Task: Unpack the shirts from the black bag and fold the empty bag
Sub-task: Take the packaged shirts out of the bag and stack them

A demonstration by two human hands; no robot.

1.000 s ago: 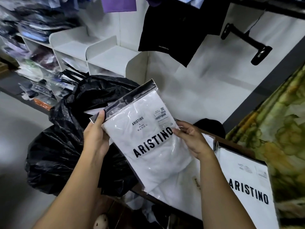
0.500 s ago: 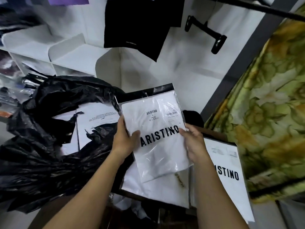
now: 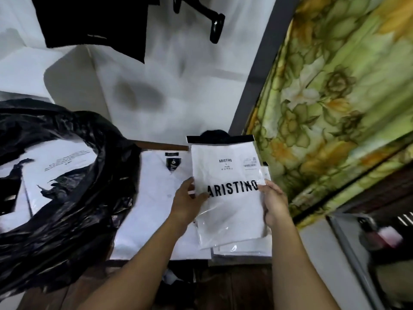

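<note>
Holding packaged shirt (image 3: 225, 175) over stack of packs (image 3: 241, 251), left hand (image 3: 185, 202) pinching left edge, right hand (image 3: 274, 204) gripping right edge. Mid-unpacking, black bag (image 3: 73, 198) off to left, more packs showing inside. Next probably: lay flat, square with stack, then reach into bag.

**A:** what's all that stuff sitting on, a table?

**B:** yeah, a dark wooden tabletop (image 3: 161, 144), though you mostly just see its brown back edge. The crumpled black bag (image 3: 67, 209) slumps over the left end. A flat white shirt pack (image 3: 156, 215) lies in the middle, right up against the bag. A small stack of white packs (image 3: 241, 250) sits just to its right.

**A:** anything behind?

**B:** some black lump (image 3: 214, 133) at the back edge, can't tell what it is.
</note>
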